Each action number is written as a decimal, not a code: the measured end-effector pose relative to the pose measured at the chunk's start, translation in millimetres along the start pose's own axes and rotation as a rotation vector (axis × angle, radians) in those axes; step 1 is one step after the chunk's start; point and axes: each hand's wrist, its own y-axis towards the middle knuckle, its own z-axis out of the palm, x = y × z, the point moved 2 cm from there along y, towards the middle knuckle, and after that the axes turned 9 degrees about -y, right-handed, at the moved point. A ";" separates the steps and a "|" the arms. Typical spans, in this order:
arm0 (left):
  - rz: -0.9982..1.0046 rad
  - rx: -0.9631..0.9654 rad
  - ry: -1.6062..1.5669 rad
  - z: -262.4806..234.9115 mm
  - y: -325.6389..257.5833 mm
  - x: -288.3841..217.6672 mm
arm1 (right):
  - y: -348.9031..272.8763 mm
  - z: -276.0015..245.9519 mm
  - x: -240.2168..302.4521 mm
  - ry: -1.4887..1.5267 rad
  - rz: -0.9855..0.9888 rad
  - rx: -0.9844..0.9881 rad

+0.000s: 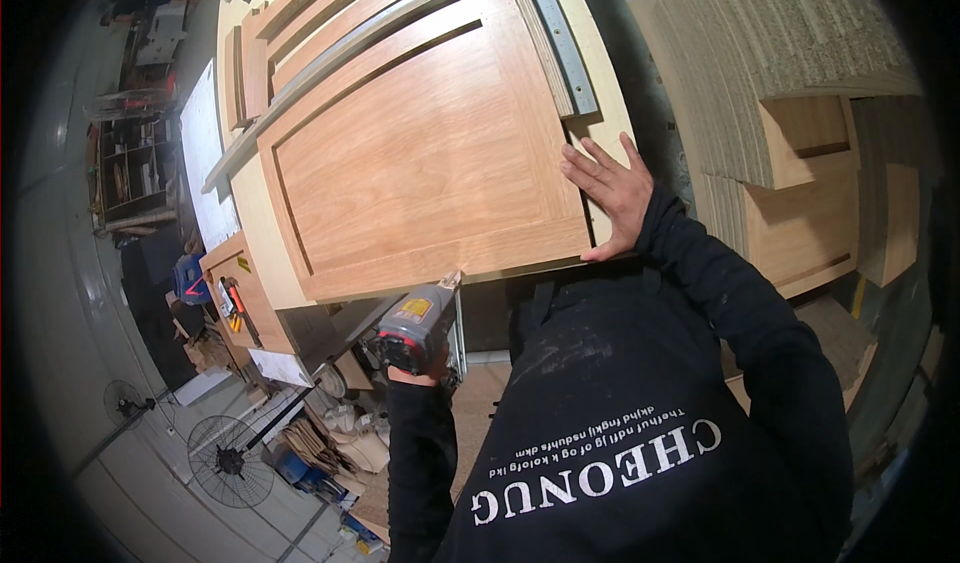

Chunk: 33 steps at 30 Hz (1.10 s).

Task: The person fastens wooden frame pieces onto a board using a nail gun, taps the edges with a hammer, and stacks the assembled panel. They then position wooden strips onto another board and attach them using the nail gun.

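A framed wooden cabinet door with a recessed centre lies on a pale worktable. My left hand, mostly hidden beneath the tool, is closed round a grey and black nail gun. The gun's nose meets the door's near edge, left of its middle. At the door's near right corner, my right hand rests with fingers spread, fingertips touching the frame and thumb by the edge. A wooden strip runs along the far side of the door, and a short block with a metal plate borders its right side.
More door pieces lie beyond the strip. Tall stacks of boards stand to the right. On the left are a panel with an orange-handled tool on it, a standing fan and a shelf. Wood offcuts are piled below.
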 end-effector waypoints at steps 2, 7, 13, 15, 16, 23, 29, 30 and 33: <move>0.034 -0.033 0.006 -0.9 0.7 2.3 | 0.7 1.0 -0.3 -0.011 -0.002 0.008; 0.167 -0.089 0.095 -1.2 0.2 -2.4 | 0.1 1.0 1.0 -0.071 0.019 0.061; -0.150 0.019 -0.147 -42.0 8.3 22.6 | 9.4 -27.0 22.4 -0.028 0.102 0.143; 0.249 -0.174 0.356 -53.0 10.4 83.1 | 20.5 -34.2 47.8 -0.010 0.102 0.004; 0.114 -0.166 0.223 -59.2 9.6 96.7 | 30.4 -37.5 67.4 0.037 0.082 -0.060; 0.307 -0.178 -0.008 -92.8 54.3 130.1 | 122.6 44.4 174.9 0.201 -0.102 0.057; 0.257 -0.095 -0.037 -110.8 56.5 129.8 | 143.3 58.1 185.5 0.129 -0.139 0.064; 0.231 -0.081 -0.048 -112.1 56.3 130.2 | 144.1 58.0 185.9 0.133 -0.142 0.072; 0.190 -0.062 -0.034 -117.8 56.4 114.2 | 145.1 60.7 186.1 0.112 -0.115 0.078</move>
